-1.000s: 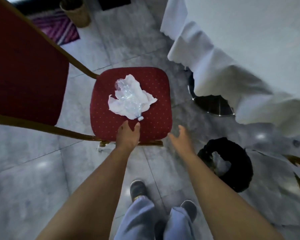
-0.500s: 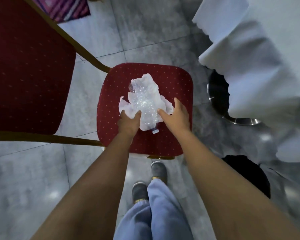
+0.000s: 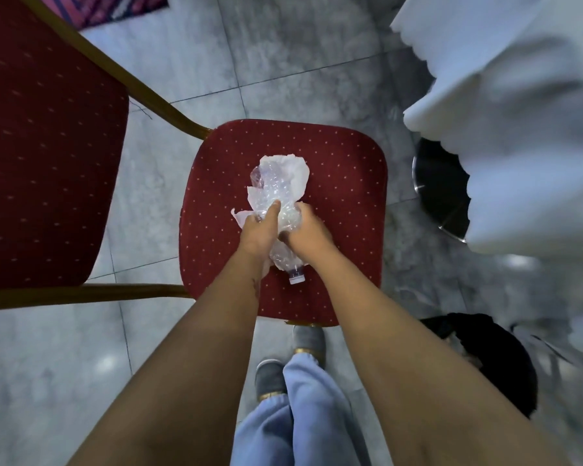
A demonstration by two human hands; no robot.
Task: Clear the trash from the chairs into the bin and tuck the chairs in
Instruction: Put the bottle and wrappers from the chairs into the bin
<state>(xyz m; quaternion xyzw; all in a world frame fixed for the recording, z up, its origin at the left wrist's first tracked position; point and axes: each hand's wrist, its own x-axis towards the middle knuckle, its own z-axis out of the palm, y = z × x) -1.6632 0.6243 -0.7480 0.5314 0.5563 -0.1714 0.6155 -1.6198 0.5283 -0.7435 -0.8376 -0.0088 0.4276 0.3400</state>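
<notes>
A red dotted chair (image 3: 344, 183) with a gold frame stands in front of me, its seat in the middle of the view and its backrest at the left. On the seat lies a crushed clear plastic bottle (image 3: 285, 260) wrapped in white paper (image 3: 283, 173). My left hand (image 3: 260, 230) and my right hand (image 3: 305, 228) are both closed around this bundle from either side. The bottle's white cap pokes out below my hands. A bin with a black bag (image 3: 495, 361) stands on the floor at the lower right.
A table draped in a white cloth (image 3: 519, 112) fills the right side, with its chrome base (image 3: 441, 193) showing beneath. The floor is grey marble tile. A striped rug (image 3: 115, 8) lies at the top left. My feet stand just behind the seat.
Both hands reached forward onto the seat and closed on the paper and bottle, gathering them together. The view moved closer to the chair.
</notes>
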